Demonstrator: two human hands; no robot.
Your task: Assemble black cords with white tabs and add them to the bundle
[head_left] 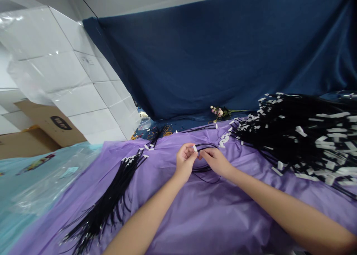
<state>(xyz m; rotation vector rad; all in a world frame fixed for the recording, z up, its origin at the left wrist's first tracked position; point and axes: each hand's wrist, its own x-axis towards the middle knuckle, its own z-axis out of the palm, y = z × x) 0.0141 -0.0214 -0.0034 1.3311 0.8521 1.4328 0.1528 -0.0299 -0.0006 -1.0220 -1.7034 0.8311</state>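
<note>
Two bare hands meet near the middle of the frame over one coil of black cable point(202, 169), which sits just right of centre above a purple cloth point(223, 214); the number of turns in it cannot be counted. The left hand point(185, 159) pinches one white plug point(195, 148) between thumb and fingers, a narrow grip. The right hand point(218, 162), also narrow, has thumb and forefinger together on the cable just beside that plug, though which strand they hold cannot be told. One long bundle of black cables point(111, 195) lies at lower left of centre, its white ends gathered at the top, too many to count. One far bigger heap of black cables point(292, 132) fills the right side, strewn with dozens of white plugs. A few more loose cables point(156, 136) lie left of centre beyond the hands. One bunch of flowers point(220, 112) rests at the foot of one dark blue curtain point(200, 58). White boxes point(52, 74) are stacked at least four levels high at upper left; one has small printing on its side, too faint to read. Below them, one brown carton point(52, 121) bears a dark oval logo point(61, 123) with pale letters, which cannot be read surely. At lower left, one clear plastic bag point(47, 190) with one pale slip point(68, 172) lies on a turquoise cloth point(13, 173).
</note>
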